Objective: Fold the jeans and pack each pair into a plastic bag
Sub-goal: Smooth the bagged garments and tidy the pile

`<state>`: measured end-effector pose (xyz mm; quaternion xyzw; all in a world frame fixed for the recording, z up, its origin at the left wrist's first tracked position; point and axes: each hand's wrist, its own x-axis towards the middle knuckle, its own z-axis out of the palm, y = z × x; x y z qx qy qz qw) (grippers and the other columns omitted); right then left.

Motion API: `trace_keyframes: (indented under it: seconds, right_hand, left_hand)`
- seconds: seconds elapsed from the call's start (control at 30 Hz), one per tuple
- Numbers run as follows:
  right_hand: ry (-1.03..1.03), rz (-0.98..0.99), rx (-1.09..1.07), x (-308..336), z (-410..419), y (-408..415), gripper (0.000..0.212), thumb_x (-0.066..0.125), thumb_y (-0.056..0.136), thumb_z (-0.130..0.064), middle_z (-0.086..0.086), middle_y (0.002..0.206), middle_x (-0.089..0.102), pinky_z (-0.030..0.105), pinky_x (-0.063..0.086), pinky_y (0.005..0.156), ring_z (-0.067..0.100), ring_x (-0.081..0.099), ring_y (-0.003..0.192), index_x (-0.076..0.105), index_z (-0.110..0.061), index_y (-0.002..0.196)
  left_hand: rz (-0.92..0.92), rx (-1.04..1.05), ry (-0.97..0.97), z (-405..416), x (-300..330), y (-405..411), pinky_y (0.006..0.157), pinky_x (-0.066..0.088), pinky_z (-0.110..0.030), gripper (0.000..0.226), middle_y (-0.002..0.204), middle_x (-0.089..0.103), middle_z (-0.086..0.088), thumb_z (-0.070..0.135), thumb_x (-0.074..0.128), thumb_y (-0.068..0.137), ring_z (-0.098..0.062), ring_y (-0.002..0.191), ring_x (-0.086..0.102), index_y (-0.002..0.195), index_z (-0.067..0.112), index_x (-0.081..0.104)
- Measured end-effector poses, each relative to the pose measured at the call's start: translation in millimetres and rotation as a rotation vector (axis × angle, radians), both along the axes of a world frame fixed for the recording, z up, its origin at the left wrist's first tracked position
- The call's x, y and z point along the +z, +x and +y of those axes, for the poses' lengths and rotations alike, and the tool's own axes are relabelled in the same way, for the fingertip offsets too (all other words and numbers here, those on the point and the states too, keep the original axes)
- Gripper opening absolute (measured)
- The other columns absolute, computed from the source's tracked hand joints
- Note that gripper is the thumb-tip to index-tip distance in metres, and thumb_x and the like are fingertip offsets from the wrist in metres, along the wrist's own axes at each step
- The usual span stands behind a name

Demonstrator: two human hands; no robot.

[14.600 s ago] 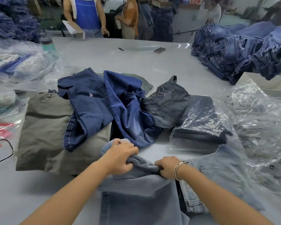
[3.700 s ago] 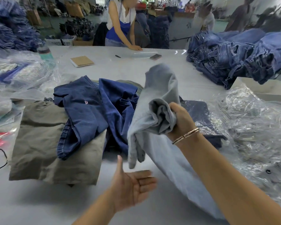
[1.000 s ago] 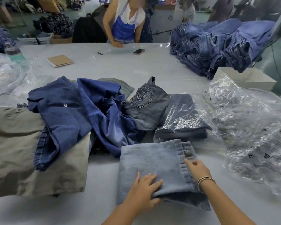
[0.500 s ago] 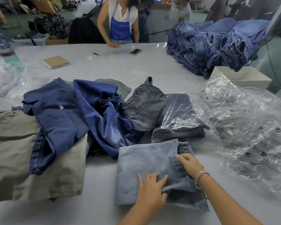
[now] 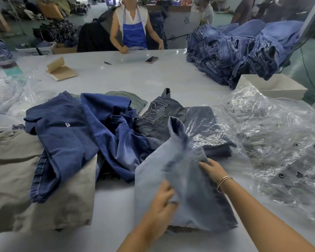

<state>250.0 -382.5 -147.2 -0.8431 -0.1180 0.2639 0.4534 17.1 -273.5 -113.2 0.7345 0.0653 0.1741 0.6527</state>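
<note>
At the left edge of the pale table (image 5: pixel 116 211), a flat olive-grey garment (image 5: pixel 16 179) lies with matte, slightly creased cloth. Dark indigo jeans (image 5: pixel 62 142) are draped across it, and a brighter blue pair (image 5: pixel 116 135) is crumpled just beside them. The left hand (image 5: pixel 162 202) pinches a fold of the light blue jeans (image 5: pixel 189 188), fingers curled into the soft, faded denim. These folded jeans sit at the table's near centre, their long axis running away from the person, with one corner lifted into a blurred upright peak. The right hand (image 5: pixel 212 170) grips their right edge by the stitched waistband. Behind lie grey jeans with an embroidered pocket (image 5: pixel 155 115) and a bagged dark pair (image 5: pixel 207 135). Glossy, crinkled plastic bags (image 5: pixel 280 142) spread to the right, near a white box (image 5: pixel 273 88).
</note>
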Motion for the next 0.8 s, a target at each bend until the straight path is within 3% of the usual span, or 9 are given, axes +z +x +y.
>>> trace_keyframes:
  seconds: [0.07, 0.13, 0.23, 0.3, 0.4, 0.53, 0.63, 0.73, 0.8]
  right_hand:
    - [-0.040, 0.000, -0.086, 7, -3, 19, 0.022, 0.051, 0.095, -0.004, 0.007, 0.100, 0.058, 0.021, 0.039, 0.066, 0.014, 0.054, 0.086, 0.061, 0.004, 0.113]
    - [0.018, 0.059, -0.276, 6, -18, 33, 0.031, 0.049, 0.096, -0.007, 0.013, 0.099, 0.059, 0.025, 0.041, 0.056, 0.013, 0.058, 0.071, 0.054, 0.008, 0.123]
    - [-0.069, 0.066, -0.287, -1, -38, 34, 0.035, 0.047, 0.098, -0.026, 0.015, 0.093, 0.061, 0.024, 0.034, 0.053, 0.017, 0.051, 0.064, 0.057, 0.003, 0.116]
    - [-0.117, 0.085, -0.107, -9, -42, 20, 0.039, 0.050, 0.095, -0.039, 0.006, 0.074, 0.060, 0.020, 0.038, 0.049, 0.011, 0.049, 0.054, 0.062, -0.003, 0.104]
    - [-0.339, 0.003, 0.158, -29, -39, -8, 0.031, 0.063, 0.085, -0.048, -0.003, 0.070, 0.057, 0.023, 0.039, 0.056, 0.011, 0.050, 0.063, 0.055, -0.018, 0.080]
    - [-0.187, -0.252, 0.008, -34, -31, -17, 0.040, 0.064, 0.088, -0.028, -0.003, 0.056, 0.046, 0.026, 0.034, 0.056, 0.018, 0.043, 0.062, 0.042, -0.015, 0.059]
    - [-0.033, -0.355, -0.148, -25, -37, -11, 0.041, 0.065, 0.088, -0.025, -0.007, 0.047, 0.044, 0.020, 0.033, 0.051, 0.012, 0.041, 0.052, 0.043, -0.014, 0.055]
    - [-0.350, -0.405, -0.096, -22, -39, -12, 0.019, 0.064, 0.088, -0.030, 0.001, 0.077, 0.061, 0.034, 0.042, 0.069, 0.027, 0.059, 0.080, 0.058, -0.014, 0.079]
    - [-0.551, -0.467, -0.031, -24, -33, -21, 0.034, 0.065, 0.085, -0.027, 0.008, 0.116, 0.058, 0.038, 0.042, 0.088, 0.031, 0.055, 0.110, 0.056, -0.015, 0.115]
  left_hand:
    - [0.052, -0.177, 0.479, -18, -17, 15, 0.119, -0.008, -0.032, 0.053, 0.159, 0.012, 0.010, 0.024, 0.048, 0.094, -0.004, 0.147, 0.007, 0.143, 0.039, 0.037]
    - [0.204, -0.268, 0.908, -29, -43, 24, 0.107, -0.026, -0.049, 0.059, 0.161, -0.005, 0.001, 0.033, 0.047, 0.096, -0.016, 0.148, -0.008, 0.148, 0.041, 0.021]
    - [0.443, -0.549, 1.281, -44, -78, 23, 0.106, 0.012, -0.068, 0.069, 0.156, 0.028, -0.004, 0.061, 0.052, 0.080, -0.021, 0.143, 0.028, 0.144, 0.047, 0.031]
    - [0.506, -0.467, 1.286, -44, -79, 31, 0.106, 0.026, -0.064, 0.070, 0.151, 0.040, 0.003, 0.073, 0.051, 0.071, -0.014, 0.139, 0.036, 0.138, 0.053, 0.039]
    - [0.469, -0.470, 0.966, -39, -84, 39, 0.109, -0.018, -0.060, 0.058, 0.161, 0.011, -0.001, 0.054, 0.042, 0.095, -0.016, 0.149, 0.001, 0.148, 0.033, 0.032]
    - [0.358, -0.132, 0.795, -17, -84, 27, 0.117, -0.008, -0.047, 0.042, 0.157, 0.022, 0.005, 0.031, 0.042, 0.099, -0.009, 0.147, 0.010, 0.141, 0.027, 0.046]
    - [0.315, 0.156, 0.850, 10, -83, 12, 0.112, 0.010, -0.060, 0.039, 0.147, 0.042, -0.004, 0.019, 0.057, 0.087, -0.025, 0.141, 0.030, 0.125, 0.023, 0.062]
    - [0.399, 0.263, 1.085, 26, -84, 1, 0.102, 0.033, -0.060, 0.041, 0.125, 0.064, -0.008, 0.034, 0.079, 0.068, -0.031, 0.120, 0.058, 0.108, 0.027, 0.073]
    - [0.518, 0.238, 1.248, 30, -86, -1, 0.111, 0.014, -0.049, 0.044, 0.125, 0.064, -0.006, 0.052, 0.060, 0.073, -0.025, 0.134, 0.039, 0.109, 0.032, 0.073]
